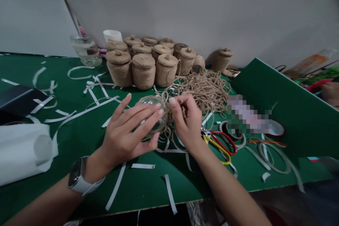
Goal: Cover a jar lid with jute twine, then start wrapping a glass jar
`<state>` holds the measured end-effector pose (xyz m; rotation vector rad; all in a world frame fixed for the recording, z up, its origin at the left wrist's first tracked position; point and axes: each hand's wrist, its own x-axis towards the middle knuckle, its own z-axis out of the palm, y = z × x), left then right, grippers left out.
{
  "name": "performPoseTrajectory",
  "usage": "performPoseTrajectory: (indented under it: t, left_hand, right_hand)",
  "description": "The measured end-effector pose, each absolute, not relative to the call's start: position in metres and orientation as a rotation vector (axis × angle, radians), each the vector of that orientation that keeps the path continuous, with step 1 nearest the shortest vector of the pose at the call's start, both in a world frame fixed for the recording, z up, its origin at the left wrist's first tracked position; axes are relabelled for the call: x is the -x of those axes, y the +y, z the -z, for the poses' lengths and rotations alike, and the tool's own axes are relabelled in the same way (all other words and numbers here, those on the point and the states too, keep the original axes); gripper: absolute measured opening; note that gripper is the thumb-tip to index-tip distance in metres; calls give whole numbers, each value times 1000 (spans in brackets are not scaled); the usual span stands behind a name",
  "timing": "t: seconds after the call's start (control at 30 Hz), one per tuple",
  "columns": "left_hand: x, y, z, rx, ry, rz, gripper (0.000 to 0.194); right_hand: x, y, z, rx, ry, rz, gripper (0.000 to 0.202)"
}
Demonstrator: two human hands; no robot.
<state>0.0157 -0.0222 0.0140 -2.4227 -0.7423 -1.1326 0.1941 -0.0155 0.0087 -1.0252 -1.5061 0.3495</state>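
Note:
My left hand (127,130) grips a small clear glass jar (153,113) lying on its side above the green table, fingers spread over its top. My right hand (186,120) pinches a strand of jute twine (173,100) against the jar's rim. The strand runs back to a loose heap of twine (206,90) just behind the hands. A smartwatch sits on my left wrist.
Several twine-wrapped lidded jars (144,69) stand at the back by the wall, with a bare glass jar (86,49) and paper cups (113,35). Scissors (219,144) and tape rolls (233,130) lie to the right. White paper strips litter the table (79,113); a white roll (23,152) lies left.

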Motion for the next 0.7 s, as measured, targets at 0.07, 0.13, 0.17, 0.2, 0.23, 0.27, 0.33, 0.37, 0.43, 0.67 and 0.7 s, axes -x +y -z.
performPoseTrajectory:
  t: [0.07,0.13,0.17,0.2,0.23,0.27,0.33,0.37,0.43,0.67,0.7]
  left_hand:
    - [-15,-22,-16,2412,-767,1152,49]
    - [-14,-21,-17,2407,-803,1177,46]
    - [-14,-21,-18,2406,-815,1187,44]
    - [-14,-21,-18,2407,-821,1198,42]
    - [-14,-21,-18,2409,-823,1211,39]
    - [-14,-21,-19,2412,-820,1225,36]
    - [-14,-22,-19,2414,-815,1264,28]
    - [-14,-22,-20,2416,-823,1287,24]
    - [-13,-24,-20,2420,-840,1340,19]
    - [-11,-26,-20,2485,-857,1415,15]
    - [-10,-26,-20,2485,-845,1413,16]
  right_hand:
    - [-198,-14,-9,1049,-1467,-398,22]
    - [-201,-12,-9,1052,-1414,-466,27]
    - [-202,-11,-8,1047,-1390,-505,29]
    - [-202,-10,-7,1045,-1372,-538,30]
    - [-202,-10,-6,1048,-1361,-563,31]
    - [-203,-10,-5,1056,-1359,-578,32]
    - [-202,-11,-5,1079,-1398,-583,34]
    - [-202,-13,-6,1077,-1432,-574,32]
    - [-200,-16,-8,1026,-1505,-568,28]
    - [-194,-24,-14,808,-1499,-607,32]
    - [-193,-23,-14,813,-1489,-581,32]
